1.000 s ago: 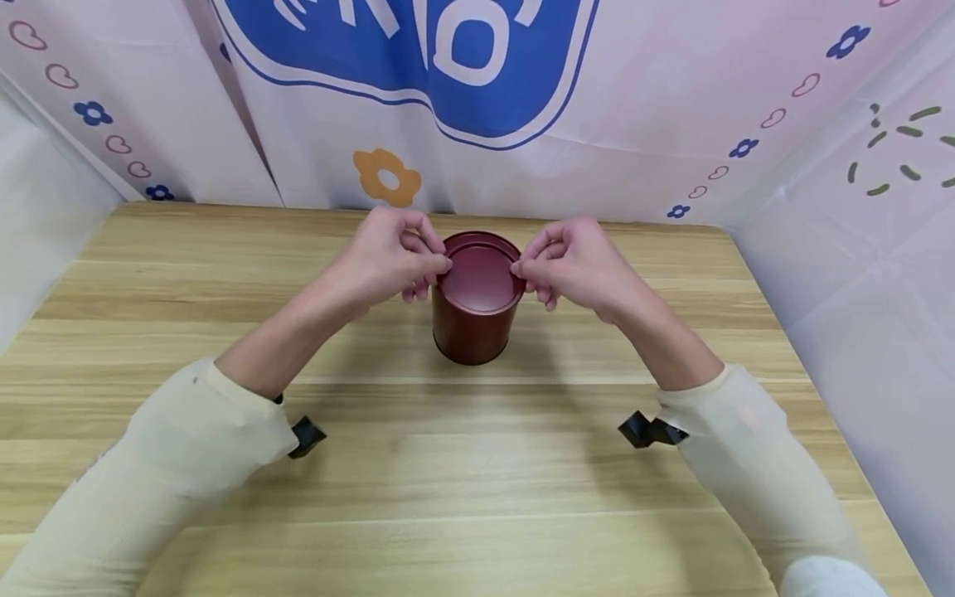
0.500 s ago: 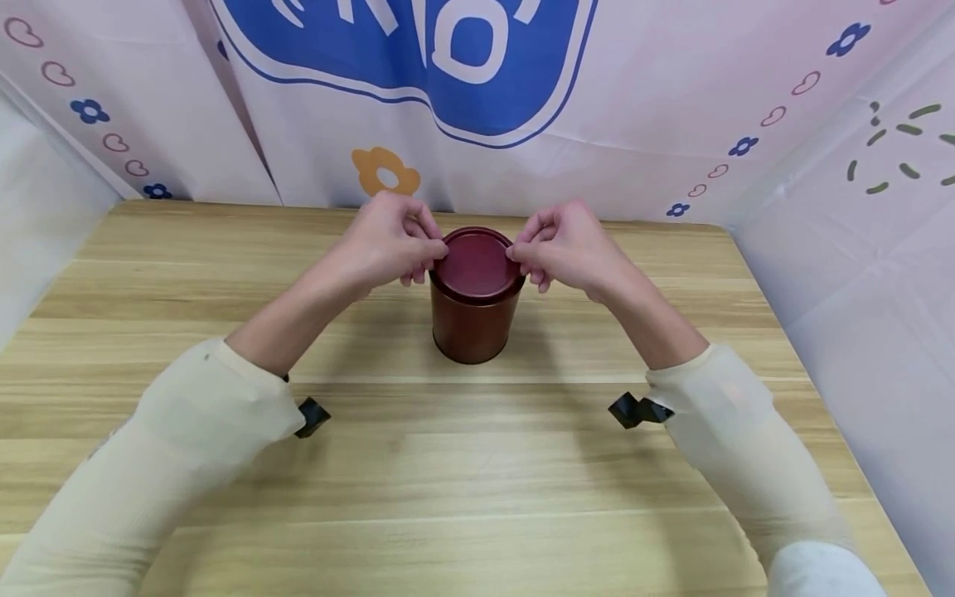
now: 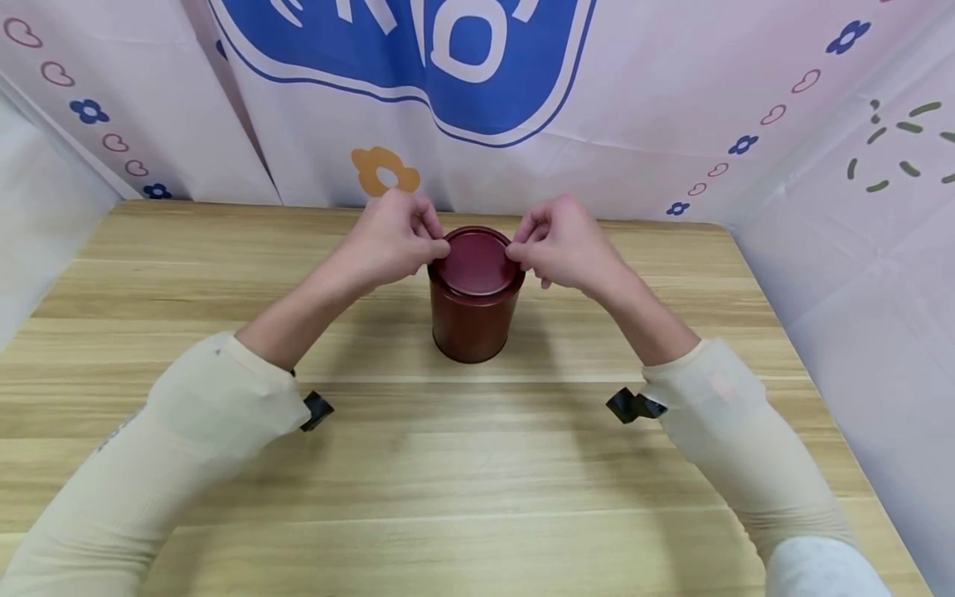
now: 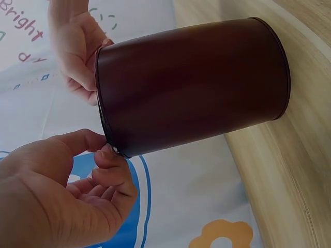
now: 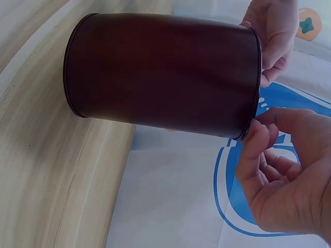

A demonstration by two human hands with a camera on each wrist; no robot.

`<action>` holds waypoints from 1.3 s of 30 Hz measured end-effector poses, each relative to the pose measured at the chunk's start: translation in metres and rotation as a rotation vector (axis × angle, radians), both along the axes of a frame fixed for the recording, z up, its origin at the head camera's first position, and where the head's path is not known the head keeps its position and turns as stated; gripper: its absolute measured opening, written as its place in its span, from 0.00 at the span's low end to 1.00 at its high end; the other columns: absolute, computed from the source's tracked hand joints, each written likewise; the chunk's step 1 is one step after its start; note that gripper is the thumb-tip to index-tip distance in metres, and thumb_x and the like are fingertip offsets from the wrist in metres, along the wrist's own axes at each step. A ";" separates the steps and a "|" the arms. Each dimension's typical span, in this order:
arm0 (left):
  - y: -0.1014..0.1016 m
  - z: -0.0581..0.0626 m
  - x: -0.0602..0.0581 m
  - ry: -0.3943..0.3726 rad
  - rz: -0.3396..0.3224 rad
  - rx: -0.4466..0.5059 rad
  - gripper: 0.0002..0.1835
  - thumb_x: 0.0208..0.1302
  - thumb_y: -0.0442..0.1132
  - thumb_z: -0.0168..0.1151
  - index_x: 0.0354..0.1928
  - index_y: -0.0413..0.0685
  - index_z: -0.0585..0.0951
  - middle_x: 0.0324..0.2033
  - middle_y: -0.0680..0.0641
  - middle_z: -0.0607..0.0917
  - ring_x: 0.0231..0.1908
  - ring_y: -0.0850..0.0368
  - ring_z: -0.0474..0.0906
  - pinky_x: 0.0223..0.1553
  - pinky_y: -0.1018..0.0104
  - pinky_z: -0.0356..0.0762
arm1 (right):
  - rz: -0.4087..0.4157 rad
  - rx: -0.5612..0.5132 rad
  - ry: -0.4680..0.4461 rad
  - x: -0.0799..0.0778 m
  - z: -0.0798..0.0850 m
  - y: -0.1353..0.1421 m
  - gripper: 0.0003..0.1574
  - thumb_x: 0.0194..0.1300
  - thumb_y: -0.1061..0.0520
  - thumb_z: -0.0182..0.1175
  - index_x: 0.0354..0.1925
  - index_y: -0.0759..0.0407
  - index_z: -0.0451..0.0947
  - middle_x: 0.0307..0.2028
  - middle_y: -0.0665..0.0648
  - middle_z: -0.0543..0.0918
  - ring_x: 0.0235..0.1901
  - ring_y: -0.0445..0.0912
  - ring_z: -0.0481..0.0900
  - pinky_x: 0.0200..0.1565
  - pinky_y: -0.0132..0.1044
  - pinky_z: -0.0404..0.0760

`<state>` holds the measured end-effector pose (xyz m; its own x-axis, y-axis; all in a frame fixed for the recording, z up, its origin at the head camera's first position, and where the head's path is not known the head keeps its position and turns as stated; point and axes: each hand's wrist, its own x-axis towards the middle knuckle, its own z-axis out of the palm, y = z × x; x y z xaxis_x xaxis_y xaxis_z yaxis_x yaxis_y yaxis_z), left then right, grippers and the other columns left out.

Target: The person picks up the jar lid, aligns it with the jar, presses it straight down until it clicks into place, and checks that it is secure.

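Note:
A dark red round can (image 3: 470, 330) stands upright on the wooden table, with a matching red lid (image 3: 477, 264) over its top. My left hand (image 3: 395, 240) pinches the lid's left edge between thumb and fingers. On the opposite side, my right hand (image 3: 563, 249) grips the edge the same way. Seen from the left wrist, the smooth can wall (image 4: 191, 88) ends at a thin rim where the fingertips meet it. The right wrist view shows the bare wall (image 5: 160, 72) and my right hand's curled fingers at the rim. Whether the lid sits fully down I cannot tell.
The wooden table (image 3: 477, 481) extends around the can. Behind it hangs a white printed cloth (image 3: 634, 99) with a blue sign shape and an orange flower (image 3: 369, 170). White cloth walls (image 3: 880, 290) border the sides. Black wrist mounts (image 3: 317, 410) stick out below the sleeves.
Both hands have moved slightly away from the viewer, taking the lid with them. The can's back rim, visible behind the lid a second ago, is now covered. The can has stayed put.

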<state>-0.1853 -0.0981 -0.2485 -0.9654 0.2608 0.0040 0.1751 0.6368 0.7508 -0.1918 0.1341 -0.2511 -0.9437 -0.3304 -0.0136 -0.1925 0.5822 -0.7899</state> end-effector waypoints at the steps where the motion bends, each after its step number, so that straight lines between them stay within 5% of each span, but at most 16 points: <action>1: 0.000 0.000 0.000 0.011 0.000 -0.012 0.04 0.63 0.32 0.67 0.33 0.40 0.81 0.22 0.48 0.82 0.24 0.56 0.76 0.27 0.66 0.74 | 0.004 0.010 0.011 0.000 0.000 0.000 0.07 0.66 0.64 0.64 0.30 0.66 0.82 0.23 0.60 0.84 0.15 0.46 0.75 0.19 0.33 0.79; 20: 0.003 -0.003 0.000 0.075 -0.017 -0.062 0.06 0.63 0.32 0.66 0.28 0.41 0.80 0.20 0.48 0.81 0.26 0.54 0.75 0.31 0.64 0.73 | 0.010 0.077 0.095 0.000 -0.004 -0.003 0.08 0.63 0.63 0.63 0.41 0.63 0.82 0.23 0.58 0.85 0.13 0.48 0.78 0.17 0.34 0.77; 39: 0.009 0.001 0.007 0.145 -0.031 -0.166 0.07 0.65 0.31 0.64 0.28 0.39 0.80 0.21 0.44 0.81 0.25 0.51 0.76 0.28 0.64 0.74 | 0.006 0.084 0.110 0.002 -0.005 -0.004 0.07 0.64 0.63 0.64 0.41 0.62 0.84 0.23 0.57 0.84 0.13 0.47 0.78 0.16 0.32 0.75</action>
